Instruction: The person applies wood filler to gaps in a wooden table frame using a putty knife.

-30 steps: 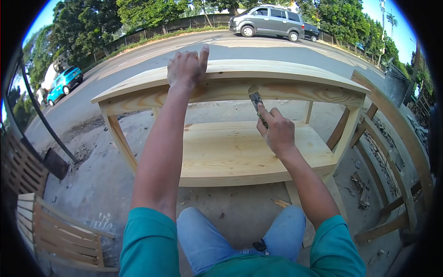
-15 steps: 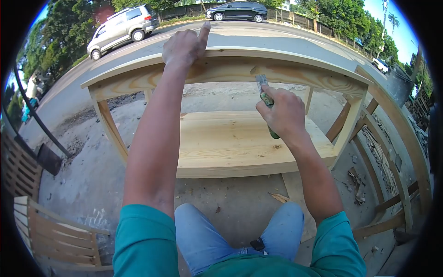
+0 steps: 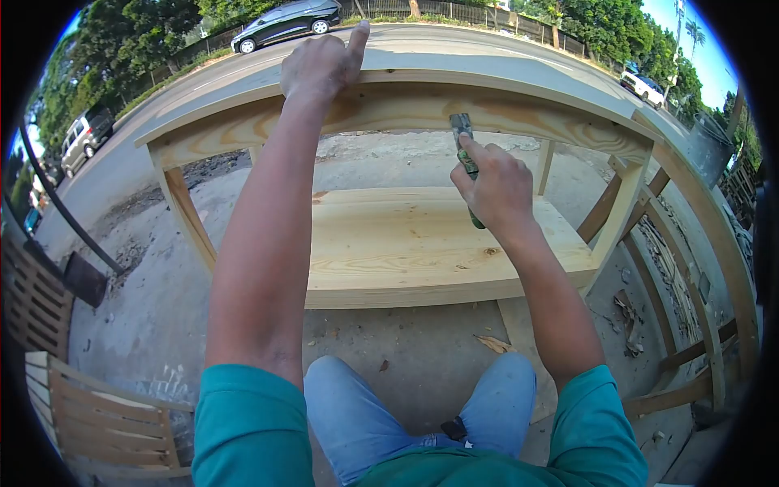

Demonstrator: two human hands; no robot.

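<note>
In front of me stands a pale wooden table (image 3: pixel 519 115) with a lower shelf (image 3: pixel 389 243). My left hand (image 3: pixel 319 65) is at its top edge, fingers curled and thumb sticking out; whatever lies under those fingers is hidden. My right hand (image 3: pixel 497 183) grips a putty knife (image 3: pixel 460 126) by its green, stained handle. The knife's smeared blade points up and overlaps the front rail below the tabletop, near a darker patch of grain.
Brown wooden frames (image 3: pixel 690 268) lean on the right. At lower left is a slatted wooden piece (image 3: pixel 114 418), with a dark container (image 3: pixel 84 280) above it. Beyond the table runs a road with a black car (image 3: pixel 288 23) and a silver van (image 3: pixel 85 138).
The putty knife and my right hand have shifted slightly, with the blade a little higher in view. My left hand stays at the top edge. Both road vehicles have moved left.
</note>
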